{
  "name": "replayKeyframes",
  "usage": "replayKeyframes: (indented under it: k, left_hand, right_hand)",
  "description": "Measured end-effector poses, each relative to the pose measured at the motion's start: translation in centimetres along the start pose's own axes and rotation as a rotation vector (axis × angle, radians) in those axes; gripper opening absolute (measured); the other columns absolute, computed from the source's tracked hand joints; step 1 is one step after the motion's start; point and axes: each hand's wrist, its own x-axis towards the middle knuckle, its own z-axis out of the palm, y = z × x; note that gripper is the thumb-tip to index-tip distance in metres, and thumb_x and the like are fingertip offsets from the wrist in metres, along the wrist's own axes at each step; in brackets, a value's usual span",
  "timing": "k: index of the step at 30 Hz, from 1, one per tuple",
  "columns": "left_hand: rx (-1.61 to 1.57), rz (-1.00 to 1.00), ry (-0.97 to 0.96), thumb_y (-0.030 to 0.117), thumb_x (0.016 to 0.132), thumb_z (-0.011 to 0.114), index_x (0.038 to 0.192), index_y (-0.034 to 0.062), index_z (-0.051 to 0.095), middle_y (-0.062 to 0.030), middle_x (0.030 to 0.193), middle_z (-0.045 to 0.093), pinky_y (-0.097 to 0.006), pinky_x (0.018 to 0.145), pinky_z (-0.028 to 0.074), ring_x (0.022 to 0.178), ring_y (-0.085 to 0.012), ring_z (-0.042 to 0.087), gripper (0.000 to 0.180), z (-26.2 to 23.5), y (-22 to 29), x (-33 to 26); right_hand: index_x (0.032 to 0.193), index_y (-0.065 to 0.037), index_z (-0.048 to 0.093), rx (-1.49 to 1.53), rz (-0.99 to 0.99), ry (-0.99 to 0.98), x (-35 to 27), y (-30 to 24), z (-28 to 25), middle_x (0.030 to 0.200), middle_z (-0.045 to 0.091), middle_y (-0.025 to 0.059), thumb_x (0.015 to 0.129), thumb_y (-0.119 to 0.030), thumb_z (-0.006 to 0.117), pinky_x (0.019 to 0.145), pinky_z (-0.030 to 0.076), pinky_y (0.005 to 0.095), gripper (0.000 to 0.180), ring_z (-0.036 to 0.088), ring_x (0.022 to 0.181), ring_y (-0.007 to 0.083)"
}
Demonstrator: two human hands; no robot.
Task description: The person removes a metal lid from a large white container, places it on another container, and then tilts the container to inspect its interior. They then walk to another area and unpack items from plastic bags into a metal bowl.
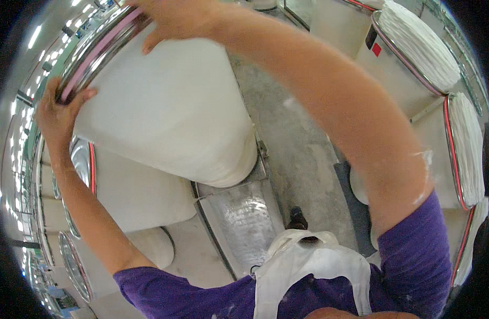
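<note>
A tall white sliver can (170, 106) stands at the left, its steel rim (103, 50) banded in pink. My left hand (61, 109) grips the rim's near left side, with the thumb on the white wall. Across the can, my right hand (172, 21) holds the far part of the rim, thumb bent down over the wall; its other fingers are partly cut off by the picture's upper edge. The can's foot meets a shiny metal plate (236, 212). What is inside this can is hidden.
Several more white cans stand at the left, one with a red-banded rim (92, 167). Along the right are cans heaped with white fibre sliver (415, 45). Grey concrete floor (287, 138) runs between the rows. A dark strip (353, 207) lies on it near my right arm.
</note>
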Motion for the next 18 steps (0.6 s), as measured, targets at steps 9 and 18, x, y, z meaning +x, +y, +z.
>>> replayKeyframes:
  k: [9, 18]
  left_hand:
    - [-0.079, -0.105, -0.017, 0.033, 0.063, 0.09, 0.092, 0.0049, 0.062, -0.0042, 0.08, 0.065, -0.027, 0.069, 0.047, 0.07, -0.014, 0.058, 0.049, 10.1, -6.9, 8.2]
    - [0.046, -0.205, 0.019, 0.037, 0.061, 0.09, 0.099, 0.0053, 0.065, -0.0056, 0.087, 0.069, -0.029, 0.072, 0.048, 0.075, -0.0166, 0.061, 0.056, 24.4, -12.1, 18.7]
  right_hand:
    - [0.124, -0.024, 0.06, -0.063, 0.015, 0.166, 10.0, 6.4, 13.5, 0.122, 0.061, 0.0055, 0.057, -0.053, 0.084, 0.101, 0.035, 0.0526, 0.077, 0.05, 0.123, 0.0298]
    - [0.122, -0.024, 0.061, 0.074, -0.081, 0.217, 16.9, 20.6, 24.5, 0.119, 0.062, 0.0056, 0.056, -0.054, 0.084, 0.1, 0.034, 0.0533, 0.076, 0.052, 0.121, 0.0297]
